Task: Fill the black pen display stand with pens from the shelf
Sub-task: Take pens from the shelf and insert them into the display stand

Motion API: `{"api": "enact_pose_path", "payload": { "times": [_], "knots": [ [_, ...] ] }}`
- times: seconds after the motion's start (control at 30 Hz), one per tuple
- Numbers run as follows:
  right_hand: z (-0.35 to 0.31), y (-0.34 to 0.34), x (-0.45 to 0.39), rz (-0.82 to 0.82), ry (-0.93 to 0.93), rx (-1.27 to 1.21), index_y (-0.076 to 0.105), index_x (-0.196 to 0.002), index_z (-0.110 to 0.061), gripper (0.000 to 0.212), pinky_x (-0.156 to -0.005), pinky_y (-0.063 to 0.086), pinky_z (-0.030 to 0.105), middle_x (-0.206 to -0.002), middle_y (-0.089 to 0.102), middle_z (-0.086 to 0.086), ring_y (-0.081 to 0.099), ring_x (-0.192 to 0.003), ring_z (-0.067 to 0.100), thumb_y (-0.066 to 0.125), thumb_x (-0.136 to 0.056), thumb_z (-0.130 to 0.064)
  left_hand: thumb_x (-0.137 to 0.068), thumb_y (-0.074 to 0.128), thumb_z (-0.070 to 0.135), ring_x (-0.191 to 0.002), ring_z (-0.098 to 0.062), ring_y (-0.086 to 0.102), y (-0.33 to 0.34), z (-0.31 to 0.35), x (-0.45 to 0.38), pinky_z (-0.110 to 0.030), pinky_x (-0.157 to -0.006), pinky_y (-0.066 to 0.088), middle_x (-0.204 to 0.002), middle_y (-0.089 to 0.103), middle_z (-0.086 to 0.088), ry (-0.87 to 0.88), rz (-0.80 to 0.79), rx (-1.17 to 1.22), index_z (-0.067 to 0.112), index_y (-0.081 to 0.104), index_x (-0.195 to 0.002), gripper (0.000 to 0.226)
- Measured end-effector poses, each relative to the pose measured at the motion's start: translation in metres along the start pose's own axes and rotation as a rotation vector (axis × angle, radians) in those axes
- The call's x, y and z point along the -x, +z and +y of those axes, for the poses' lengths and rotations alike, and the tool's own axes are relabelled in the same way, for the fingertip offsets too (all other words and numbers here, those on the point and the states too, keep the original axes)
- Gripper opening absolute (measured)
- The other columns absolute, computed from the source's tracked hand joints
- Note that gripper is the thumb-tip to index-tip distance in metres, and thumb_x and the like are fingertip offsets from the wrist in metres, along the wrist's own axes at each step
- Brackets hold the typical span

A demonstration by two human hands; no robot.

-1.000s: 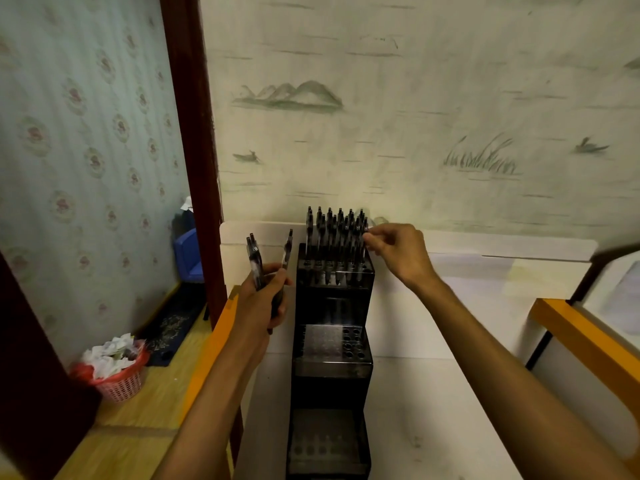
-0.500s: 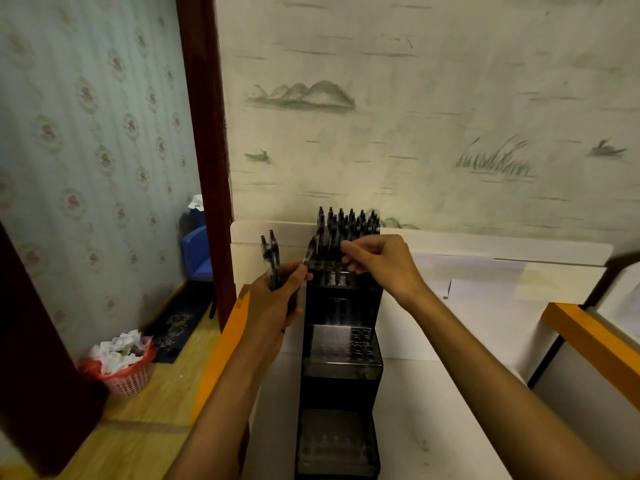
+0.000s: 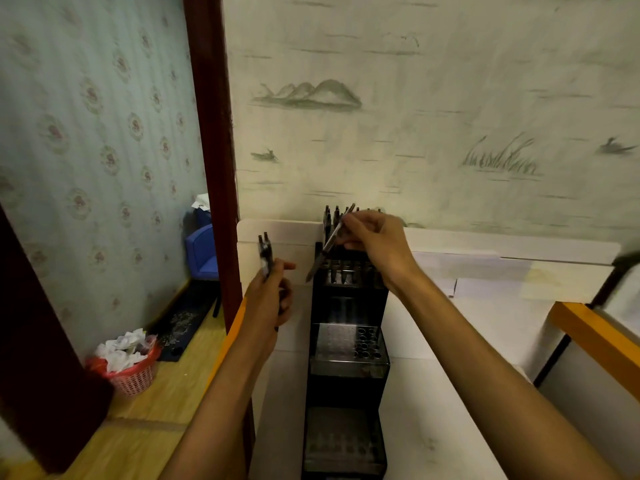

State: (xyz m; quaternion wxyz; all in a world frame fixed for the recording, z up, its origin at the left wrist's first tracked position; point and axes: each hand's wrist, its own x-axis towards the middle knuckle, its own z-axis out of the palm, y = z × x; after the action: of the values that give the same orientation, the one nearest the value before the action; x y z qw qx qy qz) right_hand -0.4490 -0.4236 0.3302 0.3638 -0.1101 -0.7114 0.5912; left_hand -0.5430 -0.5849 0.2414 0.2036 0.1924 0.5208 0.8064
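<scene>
The black pen display stand (image 3: 346, 341) rises in three stepped tiers on the white shelf. Its top tier holds several upright pens (image 3: 329, 216), partly hidden behind my right hand. My right hand (image 3: 374, 240) pinches one pen (image 3: 329, 242) that slants down-left over the top tier's left side, tip low. My left hand (image 3: 270, 299), left of the stand, grips two pens (image 3: 265, 252) pointing up. The middle tier (image 3: 346, 341) shows empty holes; the lowest tier (image 3: 343, 441) looks empty too.
The white shelf surface (image 3: 450, 393) runs along a papered wall. An orange-edged board (image 3: 595, 334) lies at the right. Left of a dark wooden post (image 3: 211, 150) are a wooden floor, a red basket of crumpled paper (image 3: 128, 362) and a blue chair (image 3: 202, 251).
My right hand came left from the top tier's right side and took one pen from my left hand's bunch. It now holds that pen slanted over the top tier.
</scene>
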Motion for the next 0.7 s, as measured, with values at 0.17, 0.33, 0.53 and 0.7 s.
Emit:
{"api": "enact_pose_path", "payload": {
  "times": [0.17, 0.33, 0.53, 0.7],
  "knots": [
    [-0.010, -0.005, -0.017, 0.172, -0.200, 0.280, 0.070, -0.102, -0.011, 0.014, -0.075, 0.060, 0.032, -0.084, 0.073, 0.002, 0.072, -0.074, 0.014, 0.062, -0.097, -0.022, -0.102, 0.053, 0.023, -0.042, -0.008, 0.035, -0.010, 0.000, -0.003, -0.019, -0.034, 0.021, -0.062, 0.048, 0.001, 0.023, 0.107, -0.023, 0.017, 0.044, -0.090, 0.016],
    [-0.009, 0.002, -0.020, 0.145, -0.275, 0.454, 0.071, -0.106, -0.014, 0.018, -0.080, 0.058, 0.042, -0.087, 0.072, -0.003, 0.070, -0.080, 0.014, 0.064, -0.096, -0.027, -0.102, 0.051, 0.037, -0.043, -0.010, 0.035, -0.013, 0.004, 0.006, -0.020, -0.036, 0.022, -0.061, 0.046, 0.000, 0.180, 0.037, 0.032, 0.017, 0.060, -0.094, 0.023],
    [0.000, 0.007, -0.020, 0.091, -0.311, 0.536, 0.072, -0.106, -0.014, 0.020, -0.078, 0.057, 0.033, -0.089, 0.073, -0.003, 0.068, -0.081, 0.011, 0.063, -0.096, -0.028, -0.092, 0.056, 0.047, -0.044, -0.011, 0.027, -0.015, 0.009, 0.010, -0.029, -0.042, 0.015, -0.059, 0.037, 0.002, 0.240, -0.027, 0.030, 0.026, 0.070, -0.103, 0.028],
    [0.006, 0.010, -0.019, 0.010, -0.320, 0.636, 0.076, -0.103, -0.013, 0.020, -0.078, 0.054, 0.026, -0.090, 0.076, -0.001, 0.069, -0.079, 0.010, 0.065, -0.095, -0.028, -0.101, 0.050, 0.035, -0.043, -0.008, 0.032, -0.016, 0.009, 0.007, -0.021, -0.036, 0.023, -0.060, 0.046, 0.005, 0.180, -0.013, 0.061, 0.025, 0.066, -0.118, 0.025]
  ]
}}
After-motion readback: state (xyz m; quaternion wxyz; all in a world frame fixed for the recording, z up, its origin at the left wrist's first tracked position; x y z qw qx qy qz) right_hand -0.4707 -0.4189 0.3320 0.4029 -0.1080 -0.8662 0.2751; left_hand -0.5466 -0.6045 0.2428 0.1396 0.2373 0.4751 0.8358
